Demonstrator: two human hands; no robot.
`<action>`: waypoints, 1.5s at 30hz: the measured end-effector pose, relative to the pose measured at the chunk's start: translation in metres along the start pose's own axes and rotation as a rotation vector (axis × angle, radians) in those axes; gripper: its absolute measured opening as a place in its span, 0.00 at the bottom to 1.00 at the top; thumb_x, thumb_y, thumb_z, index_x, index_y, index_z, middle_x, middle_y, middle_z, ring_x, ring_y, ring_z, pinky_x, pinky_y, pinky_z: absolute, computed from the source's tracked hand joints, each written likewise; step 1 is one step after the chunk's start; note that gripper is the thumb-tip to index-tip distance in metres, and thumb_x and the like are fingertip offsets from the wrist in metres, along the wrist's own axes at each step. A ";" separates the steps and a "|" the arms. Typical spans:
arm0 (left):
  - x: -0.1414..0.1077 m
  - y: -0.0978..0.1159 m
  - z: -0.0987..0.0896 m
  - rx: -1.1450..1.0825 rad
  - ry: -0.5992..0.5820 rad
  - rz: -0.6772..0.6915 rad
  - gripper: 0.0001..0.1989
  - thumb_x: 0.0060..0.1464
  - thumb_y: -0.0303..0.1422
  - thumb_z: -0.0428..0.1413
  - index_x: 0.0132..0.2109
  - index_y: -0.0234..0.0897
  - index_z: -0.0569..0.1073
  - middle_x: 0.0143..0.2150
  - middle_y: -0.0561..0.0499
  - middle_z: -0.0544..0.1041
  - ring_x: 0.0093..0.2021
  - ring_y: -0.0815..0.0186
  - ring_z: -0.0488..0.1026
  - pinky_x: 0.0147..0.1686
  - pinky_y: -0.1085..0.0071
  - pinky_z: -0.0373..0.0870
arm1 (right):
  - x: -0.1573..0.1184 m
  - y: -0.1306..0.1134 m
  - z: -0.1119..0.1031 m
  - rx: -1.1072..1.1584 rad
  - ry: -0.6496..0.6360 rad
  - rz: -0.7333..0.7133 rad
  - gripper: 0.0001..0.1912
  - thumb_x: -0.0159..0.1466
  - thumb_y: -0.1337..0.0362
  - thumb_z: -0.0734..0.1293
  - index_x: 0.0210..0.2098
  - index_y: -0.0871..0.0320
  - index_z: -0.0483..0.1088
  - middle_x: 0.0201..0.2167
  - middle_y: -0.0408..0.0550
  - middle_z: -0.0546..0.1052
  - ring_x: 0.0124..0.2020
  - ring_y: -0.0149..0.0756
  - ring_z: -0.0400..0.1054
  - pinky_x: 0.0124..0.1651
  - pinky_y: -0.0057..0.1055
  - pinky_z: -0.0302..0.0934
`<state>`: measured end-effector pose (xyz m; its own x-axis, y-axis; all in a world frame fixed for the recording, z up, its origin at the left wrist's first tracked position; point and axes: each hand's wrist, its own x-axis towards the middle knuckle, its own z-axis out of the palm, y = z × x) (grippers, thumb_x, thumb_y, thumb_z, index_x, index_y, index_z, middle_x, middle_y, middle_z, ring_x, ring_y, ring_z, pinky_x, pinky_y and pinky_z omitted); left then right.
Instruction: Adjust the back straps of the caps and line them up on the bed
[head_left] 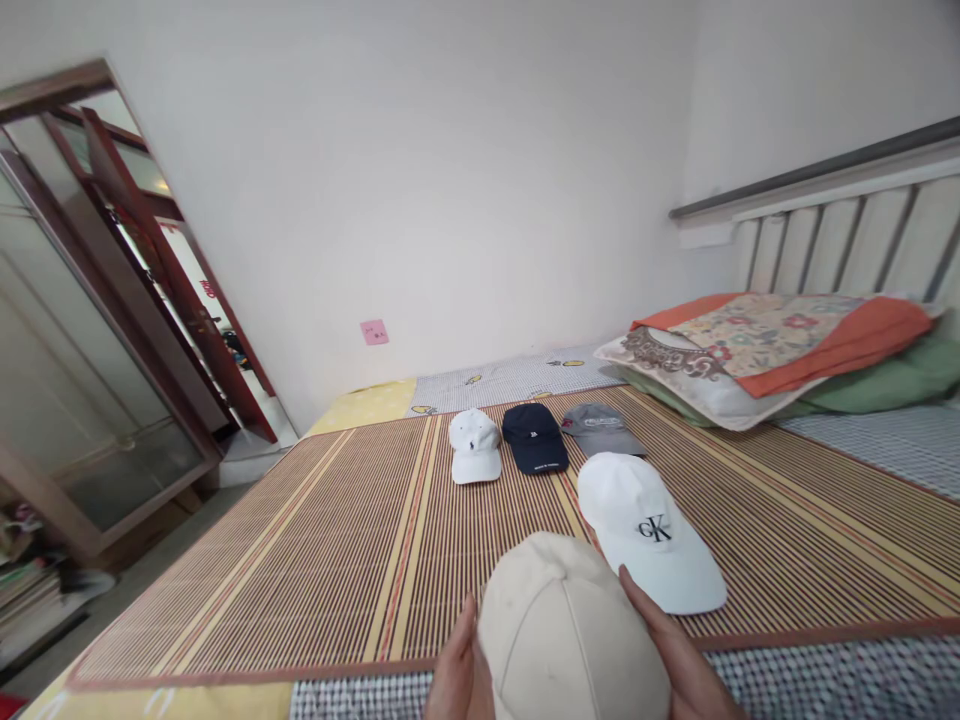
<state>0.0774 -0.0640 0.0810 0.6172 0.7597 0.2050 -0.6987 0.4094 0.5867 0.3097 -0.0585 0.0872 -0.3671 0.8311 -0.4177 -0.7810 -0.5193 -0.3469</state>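
A beige cap (566, 630) is at the bottom centre, held between my left hand (454, 665) on its left side and my right hand (675, 650) on its right side. Just beyond my right hand a white cap with black CK letters (649, 530) lies on the striped bamboo mat (322, 570). Farther back, three caps sit in a row: a small white cap (475, 445), a dark navy cap (535, 438) and a grey cap (602, 430). The lower parts of both hands are cut off by the frame.
Pillows (787, 340) with orange and floral covers are piled at the right, by a slatted headboard (862, 235). A wall with a pink note (374, 332) stands behind the bed. An open doorway (187, 290) is at the left.
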 end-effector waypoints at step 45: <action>-0.040 -0.037 -0.073 -0.068 0.258 0.088 0.25 0.69 0.37 0.48 0.69 0.49 0.69 0.72 0.50 0.68 0.77 0.51 0.47 0.76 0.50 0.40 | 0.013 0.009 -0.033 -0.016 -0.082 0.018 0.31 0.58 0.49 0.78 0.56 0.56 0.79 0.48 0.52 0.86 0.58 0.55 0.77 0.66 0.46 0.64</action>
<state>0.0520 -0.0726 -0.0064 0.4467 0.8937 0.0419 -0.7736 0.3622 0.5200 0.3144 -0.0590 0.0513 -0.4216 0.8348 -0.3541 -0.7661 -0.5368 -0.3535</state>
